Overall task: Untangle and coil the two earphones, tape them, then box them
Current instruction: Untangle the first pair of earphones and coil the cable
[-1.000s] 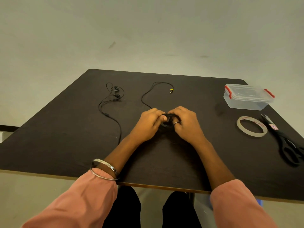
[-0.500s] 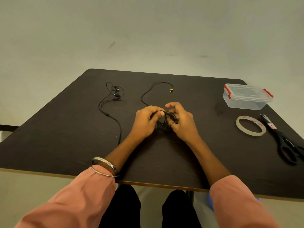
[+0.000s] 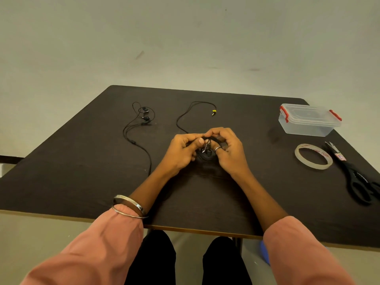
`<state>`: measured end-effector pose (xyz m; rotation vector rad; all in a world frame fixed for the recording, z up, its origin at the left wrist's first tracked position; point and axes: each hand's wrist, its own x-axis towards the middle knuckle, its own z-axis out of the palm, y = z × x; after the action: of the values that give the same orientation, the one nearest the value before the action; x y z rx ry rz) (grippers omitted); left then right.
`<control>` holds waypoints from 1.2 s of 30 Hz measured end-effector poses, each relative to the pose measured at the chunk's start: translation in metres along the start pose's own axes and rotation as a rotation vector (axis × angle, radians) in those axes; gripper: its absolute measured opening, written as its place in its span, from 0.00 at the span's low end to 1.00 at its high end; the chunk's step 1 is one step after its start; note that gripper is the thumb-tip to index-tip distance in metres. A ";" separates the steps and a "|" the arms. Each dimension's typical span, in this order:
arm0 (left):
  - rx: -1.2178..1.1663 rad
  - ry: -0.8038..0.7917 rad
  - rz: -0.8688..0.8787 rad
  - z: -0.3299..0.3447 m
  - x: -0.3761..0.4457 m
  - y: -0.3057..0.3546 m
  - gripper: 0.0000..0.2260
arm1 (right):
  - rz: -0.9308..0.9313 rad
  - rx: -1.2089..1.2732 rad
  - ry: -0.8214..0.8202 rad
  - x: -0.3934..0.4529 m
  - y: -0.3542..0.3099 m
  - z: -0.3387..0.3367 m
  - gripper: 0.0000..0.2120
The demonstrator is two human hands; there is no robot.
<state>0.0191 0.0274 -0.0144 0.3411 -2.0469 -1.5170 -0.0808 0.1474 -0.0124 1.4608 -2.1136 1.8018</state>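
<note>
Step in hand: You are coiling the first earphone point(image 3: 206, 150) at the middle of the dark table point(image 3: 82, 171), by the look of it.
Left hand point(image 3: 182, 152): fingers curled, thumb pinching the cable bundle.
Right hand point(image 3: 230, 150): fingers curled, pinching the loops from the other side.
Loose tail: cable runs up to the yellow-tipped plug point(image 3: 213, 113), not yet wound in.
Second earphone point(image 3: 141, 122): lies untouched to the left, well apart.
Next move: likely wind in the tail, then reach for the tape roll point(image 3: 313, 156) beside the scissors point(image 3: 353, 173); the clear box point(image 3: 308, 120) waits lidded.
</note>
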 end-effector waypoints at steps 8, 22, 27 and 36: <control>-0.063 -0.026 -0.014 0.001 0.000 0.003 0.12 | 0.222 0.301 -0.020 0.002 -0.008 0.000 0.08; 0.335 0.218 0.213 -0.003 0.000 0.002 0.08 | 0.442 0.520 0.005 0.007 -0.006 -0.007 0.09; 0.459 0.272 0.239 -0.008 -0.001 0.005 0.07 | 0.395 0.548 -0.009 0.005 -0.007 -0.010 0.17; 0.267 0.264 0.134 -0.010 0.002 0.004 0.08 | 0.138 -0.071 -0.111 0.005 0.006 -0.010 0.23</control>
<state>0.0239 0.0203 -0.0081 0.4698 -2.0152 -1.0596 -0.0931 0.1515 -0.0108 1.4643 -2.3605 1.7044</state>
